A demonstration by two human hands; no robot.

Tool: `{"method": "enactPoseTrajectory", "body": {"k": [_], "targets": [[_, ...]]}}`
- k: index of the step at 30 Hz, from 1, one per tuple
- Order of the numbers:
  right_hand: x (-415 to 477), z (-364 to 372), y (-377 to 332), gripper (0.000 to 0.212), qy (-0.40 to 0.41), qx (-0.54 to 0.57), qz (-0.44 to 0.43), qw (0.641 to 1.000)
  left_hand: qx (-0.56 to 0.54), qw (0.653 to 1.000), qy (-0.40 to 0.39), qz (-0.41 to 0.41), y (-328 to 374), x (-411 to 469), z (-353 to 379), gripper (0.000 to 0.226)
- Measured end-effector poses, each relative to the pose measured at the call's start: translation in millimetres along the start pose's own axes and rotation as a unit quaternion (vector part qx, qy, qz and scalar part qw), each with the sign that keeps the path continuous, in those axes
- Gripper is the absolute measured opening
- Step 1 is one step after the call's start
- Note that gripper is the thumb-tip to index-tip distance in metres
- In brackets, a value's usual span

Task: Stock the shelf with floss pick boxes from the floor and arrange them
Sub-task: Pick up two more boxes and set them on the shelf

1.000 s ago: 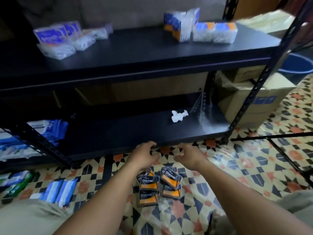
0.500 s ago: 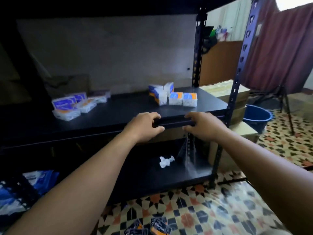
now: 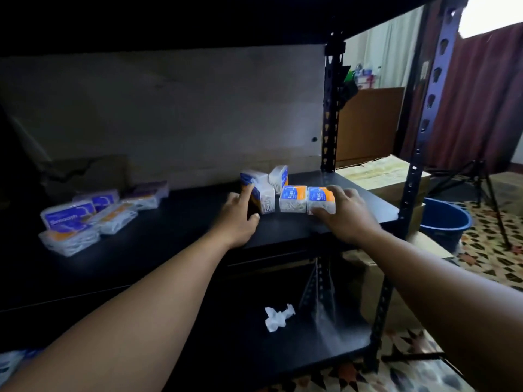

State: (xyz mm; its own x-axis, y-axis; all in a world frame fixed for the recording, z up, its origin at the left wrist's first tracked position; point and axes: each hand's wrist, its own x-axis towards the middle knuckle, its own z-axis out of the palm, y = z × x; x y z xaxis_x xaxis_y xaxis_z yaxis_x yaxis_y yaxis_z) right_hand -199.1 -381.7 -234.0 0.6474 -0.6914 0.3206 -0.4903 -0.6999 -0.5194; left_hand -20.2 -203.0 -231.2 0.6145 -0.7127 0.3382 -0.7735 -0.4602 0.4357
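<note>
Two bare hands reach onto the middle shelf (image 3: 181,250) of a black metal rack; at its right end stand five small floss pick boxes in a cluster; two lie side by side in front, orange and blue on top with the word "Round" readable on each; two more stand behind them near the wall, and one stands upright at the front left of the cluster; the right hand (image 3: 346,215) lies over the rightmost Round box (image 3: 321,200), thumb against its front face and fingers (image 3: 341,190) curled over its far side, so it is closed around that box; the second Round box (image 3: 293,200) sits just beside it, touching or nearly so; the left hand (image 3: 236,219) has its fingers spread narrow against the left side of the upright box (image 3: 264,199), touching it, though whether it grips is unclear; at the shelf's left end lies a loose pile of about five flat packs (image 3: 70,219), one reading "Smooth"; on the lower shelf lies one crumpled white scrap (image 3: 278,318); right of the rack stands one blue bucket (image 3: 445,222)
</note>
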Motion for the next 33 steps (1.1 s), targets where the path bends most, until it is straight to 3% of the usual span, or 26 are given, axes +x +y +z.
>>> {"method": "enactPoseTrajectory", "body": {"k": [3,6,9,12,16,19,25,33], "targets": [[17,12,6,0.082,0.008,0.005,0.006,1.0,0.005,0.999,0.018,0.031,-13,24,10,0.081],[36,13,5,0.092,-0.038,-0.004,0.002,0.999,0.042,0.998,0.013,0.045,-23,45,16,0.08],[50,8,6,0.077,-0.081,0.005,-0.012,0.997,0.049,0.996,0.001,0.08,-30,61,19,0.072],[55,10,9,0.06,-0.069,0.045,-0.009,0.997,0.048,0.991,0.017,0.127,-30,67,20,0.073],[50,7,12,0.08,-0.035,0.116,0.012,0.993,0.02,0.985,0.07,0.155,-33,66,21,0.069],[42,-1,14,0.093,0.002,0.172,0.01,0.985,0.014,0.986,0.084,0.147,-34,66,21,0.076],[29,-4,11,0.092,0.001,0.249,0.012,0.968,-0.052,0.986,0.052,0.149,-31,60,18,0.058],[-23,-11,3,0.098,0.005,0.363,0.015,0.932,-0.061,0.99,0.037,0.121,-23,23,8,0.064]]}}
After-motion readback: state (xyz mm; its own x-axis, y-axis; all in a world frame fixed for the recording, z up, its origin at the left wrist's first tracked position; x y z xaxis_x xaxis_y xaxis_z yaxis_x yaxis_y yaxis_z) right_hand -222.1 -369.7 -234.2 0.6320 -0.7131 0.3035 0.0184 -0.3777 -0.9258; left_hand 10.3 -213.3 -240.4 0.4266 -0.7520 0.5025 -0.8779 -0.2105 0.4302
